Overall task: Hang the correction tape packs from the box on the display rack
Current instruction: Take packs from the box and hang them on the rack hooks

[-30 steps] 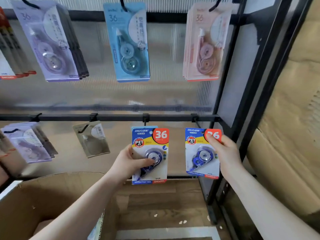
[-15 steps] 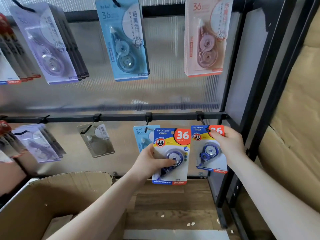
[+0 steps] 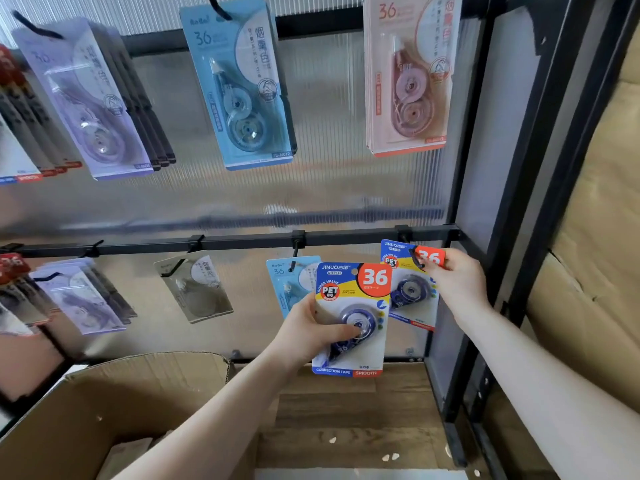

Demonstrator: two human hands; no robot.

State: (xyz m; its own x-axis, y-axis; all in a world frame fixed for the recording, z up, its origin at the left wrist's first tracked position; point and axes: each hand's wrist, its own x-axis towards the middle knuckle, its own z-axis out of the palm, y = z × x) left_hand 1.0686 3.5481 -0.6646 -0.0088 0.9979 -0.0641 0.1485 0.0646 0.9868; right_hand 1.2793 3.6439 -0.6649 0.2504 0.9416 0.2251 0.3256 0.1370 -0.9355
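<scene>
Currently the main risk is the right pack point(image 3: 410, 289) missing the hook point(image 3: 417, 259): the hang hole sits at the hook tip, partly hidden by the fingers point(image 3: 437, 268), so a tilt could drop it. The right hand point(image 3: 457, 282) pinches its top corner; the left hand point(image 3: 311, 332) grips a second pack point(image 3: 351, 317) lower, above the box point(image 3: 138, 386).

right pack point(image 3: 410, 285): partly hidden by front pack point(image 3: 351, 317) | box point(image 3: 114, 410): cut off
</scene>
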